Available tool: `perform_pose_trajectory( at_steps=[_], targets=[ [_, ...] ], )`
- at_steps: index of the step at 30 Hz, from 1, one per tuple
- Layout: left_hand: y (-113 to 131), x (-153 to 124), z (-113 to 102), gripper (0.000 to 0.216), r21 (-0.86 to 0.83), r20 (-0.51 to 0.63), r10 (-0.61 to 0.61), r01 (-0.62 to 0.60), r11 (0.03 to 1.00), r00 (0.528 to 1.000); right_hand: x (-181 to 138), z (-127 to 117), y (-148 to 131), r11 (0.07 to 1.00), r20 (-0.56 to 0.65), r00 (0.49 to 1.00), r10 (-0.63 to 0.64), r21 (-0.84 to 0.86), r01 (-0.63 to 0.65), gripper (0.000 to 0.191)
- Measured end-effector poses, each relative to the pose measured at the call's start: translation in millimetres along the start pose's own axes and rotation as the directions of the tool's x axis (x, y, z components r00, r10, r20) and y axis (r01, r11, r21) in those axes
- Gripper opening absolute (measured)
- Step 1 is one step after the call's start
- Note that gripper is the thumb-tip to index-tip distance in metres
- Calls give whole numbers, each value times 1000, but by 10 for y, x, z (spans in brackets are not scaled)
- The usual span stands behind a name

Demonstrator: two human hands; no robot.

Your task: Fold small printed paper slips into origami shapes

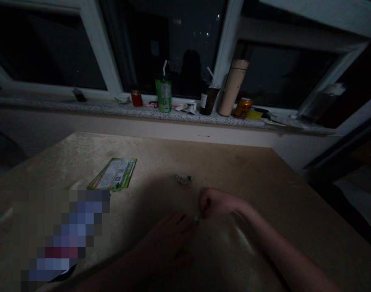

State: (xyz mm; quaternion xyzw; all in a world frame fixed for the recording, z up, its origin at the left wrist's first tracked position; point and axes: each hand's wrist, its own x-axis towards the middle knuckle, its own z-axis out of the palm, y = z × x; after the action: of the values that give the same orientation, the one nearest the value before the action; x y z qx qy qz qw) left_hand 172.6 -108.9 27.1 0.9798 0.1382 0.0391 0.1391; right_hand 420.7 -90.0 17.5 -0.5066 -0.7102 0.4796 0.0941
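My left hand (176,231) lies low over the brown tabletop (240,166), in deep shadow, its fingers stretched out and apart. A small pale scrap (196,218) shows at its fingertips, between the two hands; what it is stays too dim to tell. My right hand (215,202) rests on the table just right of it, curled closed, and anything inside its fingers is hidden. Just beyond the hands lies a small folded paper piece (184,179) with a printed pattern, touched by neither hand.
Several green printed packets (116,174) lie fanned at the left. A pixelated patch (72,231) covers a device-like thing nearer me. Along the windowsill (179,117) stand a green cup (164,95), a dark cup (208,100), a tall flask (233,87) and an orange can (243,108).
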Motion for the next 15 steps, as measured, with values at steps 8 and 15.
perform_pose_trajectory(
  at_steps=[8, 15],
  targets=[
    [-19, -35, -11, 61, -22, 22, -20, 20, 1000, 1000, -35, 1, -51, 1000, -15, 1000, -12, -2, 12, 11],
    [-24, -17, -66, 54, -142, -18, -39, 36, 989, 999, -82, 38, -176, 994, -91, 992, -85, -72, 79, 6]
  ],
)
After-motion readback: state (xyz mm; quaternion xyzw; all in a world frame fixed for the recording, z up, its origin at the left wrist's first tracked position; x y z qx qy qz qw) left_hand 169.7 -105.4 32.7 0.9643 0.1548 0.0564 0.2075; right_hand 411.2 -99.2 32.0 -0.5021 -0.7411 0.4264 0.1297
